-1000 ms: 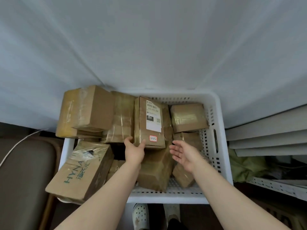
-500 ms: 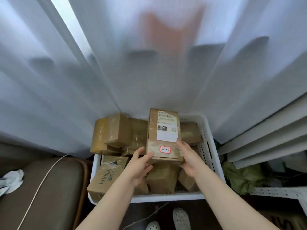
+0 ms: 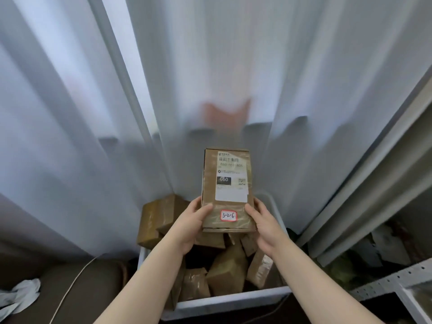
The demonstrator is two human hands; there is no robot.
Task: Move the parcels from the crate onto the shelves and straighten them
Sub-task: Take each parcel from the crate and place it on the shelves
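A brown cardboard parcel with a white shipping label and a small red-edged tag reading 3-2-6 is held up above the white crate. My left hand grips its lower left edge, thumb on the front face. My right hand grips its lower right edge the same way. Several more taped brown parcels lie jumbled in the crate below, partly hidden by my forearms. Another brown parcel sticks up at the crate's back left.
A white curtain hangs right behind the crate. White shelving with pale boards and clutter stands at the right. A brown padded seat with a white cable and a crumpled cloth lies at the lower left.
Both hands have lifted the labelled parcel out of the crate and higher up in front of the curtain. One second ago only my left hand touched it.
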